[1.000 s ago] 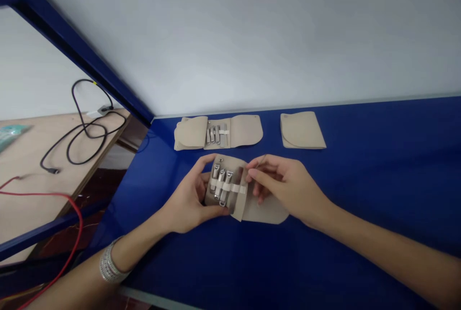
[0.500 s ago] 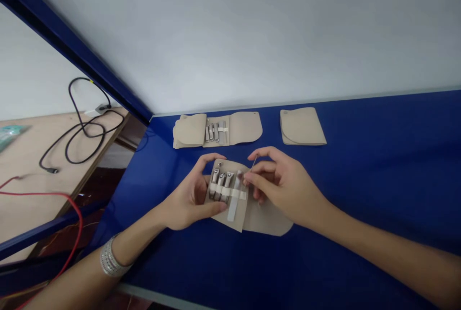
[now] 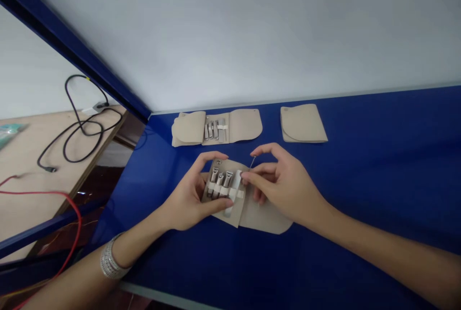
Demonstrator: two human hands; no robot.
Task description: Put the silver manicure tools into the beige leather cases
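As the blue counter (image 3: 342, 195) is viewed from above, two beige pouches are seen along its far side: an opened pouch (image 3: 245, 125) with small steel tools strapped inside, and a folded pouch (image 3: 302, 124) to its right. Nearer the viewer, a third beige pouch (image 3: 264, 219) lies open on the counter between the two hands, its flap spread out to the right. It is gripped on its left part by the left hand (image 3: 189, 195), with the fingers curled over the top edge and the thumb pressed along the lower edge. The right hand (image 3: 284, 185) is closed to a pinch at the middle of the pouch, its fingertips set on the upper end of a flat nail file (image 3: 234, 190). Since a moment ago, the file has been tilted further, its lower end swung toward three nail clippers (image 3: 215, 175) held by a white elastic strap (image 3: 216, 189). Whether the file passes under the strap cannot be told. A thin metal pin (image 3: 253, 161) stands up beside the right fingers, its lower part hidden.
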